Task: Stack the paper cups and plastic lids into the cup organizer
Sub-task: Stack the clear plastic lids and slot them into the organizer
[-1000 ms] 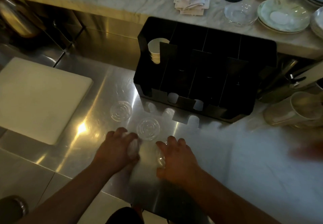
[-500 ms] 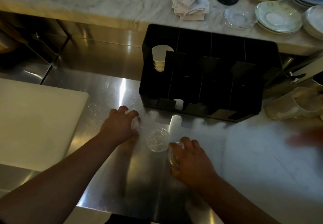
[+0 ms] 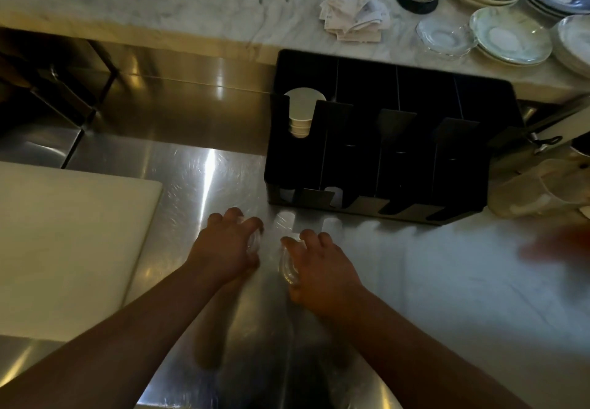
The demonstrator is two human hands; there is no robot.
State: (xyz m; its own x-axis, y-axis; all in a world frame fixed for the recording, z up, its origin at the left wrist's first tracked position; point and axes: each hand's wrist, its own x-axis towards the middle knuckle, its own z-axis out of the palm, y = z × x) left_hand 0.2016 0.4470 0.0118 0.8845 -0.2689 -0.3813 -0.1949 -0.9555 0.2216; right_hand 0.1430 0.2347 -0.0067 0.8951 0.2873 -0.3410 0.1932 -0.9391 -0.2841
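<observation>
Lid-gathering step: left hand (image 3: pixel 228 249) and right hand (image 3: pixel 319 265) each curl around a clear plastic lid (image 3: pixel 287 268) on the steel counter (image 3: pixel 204 185); next move likely carries them to a slot of the black cup organizer (image 3: pixel 415 140).

You work on a brushed, glossy steel counter (image 3: pixel 204 165). The cup organizer (image 3: pixel 399 153) looks matt black plastic; your lids (image 3: pixel 289 268) are clear, shiny plastic.

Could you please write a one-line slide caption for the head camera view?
Both hands, left and right, gather clear plastic lids on the steel counter before the black cup organizer.
</observation>
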